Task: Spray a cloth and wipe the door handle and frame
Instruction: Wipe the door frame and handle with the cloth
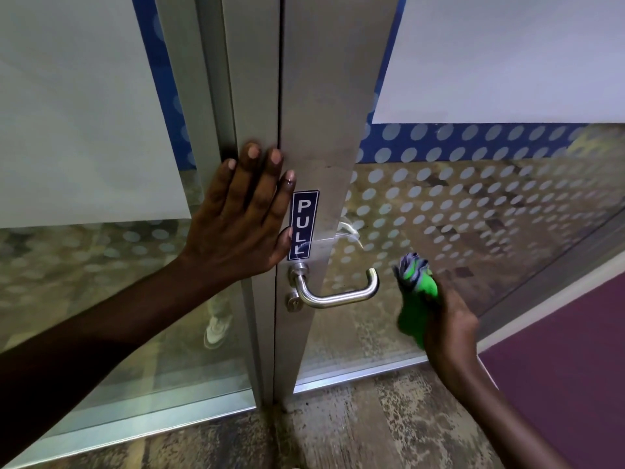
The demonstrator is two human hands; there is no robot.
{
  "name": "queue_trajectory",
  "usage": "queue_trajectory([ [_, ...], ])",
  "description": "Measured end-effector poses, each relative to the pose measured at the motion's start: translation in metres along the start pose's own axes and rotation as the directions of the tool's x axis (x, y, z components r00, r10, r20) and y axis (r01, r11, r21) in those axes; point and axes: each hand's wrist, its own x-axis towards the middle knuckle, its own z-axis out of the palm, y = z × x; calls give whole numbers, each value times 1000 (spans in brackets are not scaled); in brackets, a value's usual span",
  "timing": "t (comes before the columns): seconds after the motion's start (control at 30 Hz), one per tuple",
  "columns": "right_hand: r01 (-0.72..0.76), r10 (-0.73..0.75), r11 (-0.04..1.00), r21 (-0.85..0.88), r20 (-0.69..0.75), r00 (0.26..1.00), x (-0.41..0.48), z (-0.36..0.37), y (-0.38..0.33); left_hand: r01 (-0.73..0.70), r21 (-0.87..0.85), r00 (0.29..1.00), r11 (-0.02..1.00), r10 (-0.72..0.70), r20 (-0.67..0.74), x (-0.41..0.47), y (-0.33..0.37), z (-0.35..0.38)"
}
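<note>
A brushed-metal lever door handle (338,292) sticks out from the grey aluminium door frame (324,106), just below a blue PULL sticker (303,225). My left hand (243,214) lies flat with fingers spread on the frame, to the left of the sticker. My right hand (449,326) grips a bunched green and grey cloth (417,292), held a little to the right of the handle's free end and not touching it. No spray bottle is in view.
Glass panels with a dotted frosted film and a blue band flank the frame. A worn floor (355,431) runs along the bottom, with a purple surface (558,367) at the right. A shoe (216,330) shows through the lower left glass.
</note>
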Motion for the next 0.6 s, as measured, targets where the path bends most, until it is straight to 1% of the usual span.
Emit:
queue_trajectory([
  [0.07,-34,41,993,117,-63,997,-7,1,-16,5,0,1000,1000,-5,-2,0,0,0],
  [0.17,1,9,973,229,-44,999,-7,9,-36,-1,12,1000,1000,1,0,-1,-1,0],
  [0.27,112,-110,973,200,-24,994,-5,29,-44,-5,11,1000,1000,5,9,-1,-1,0],
  [0.33,206,-213,972,111,52,976,-7,42,-46,-6,12,1000,1000,6,13,-1,-1,0],
  [0.37,221,-228,971,89,85,970,-7,46,-46,-6,12,1000,1000,6,13,0,-1,1],
  [0.43,171,-182,981,96,116,976,-3,47,-47,-2,10,1000,1000,2,15,0,-1,1],
  [0.5,131,-142,982,137,79,987,1,41,-48,3,6,1000,1000,-3,14,0,-1,1],
  [0.57,118,-126,985,129,57,990,3,32,-55,-1,-1,1000,1000,1,18,0,-1,1],
  [0.6,56,-66,988,141,66,996,4,31,-54,-3,-2,1000,1000,3,16,0,-2,1],
])
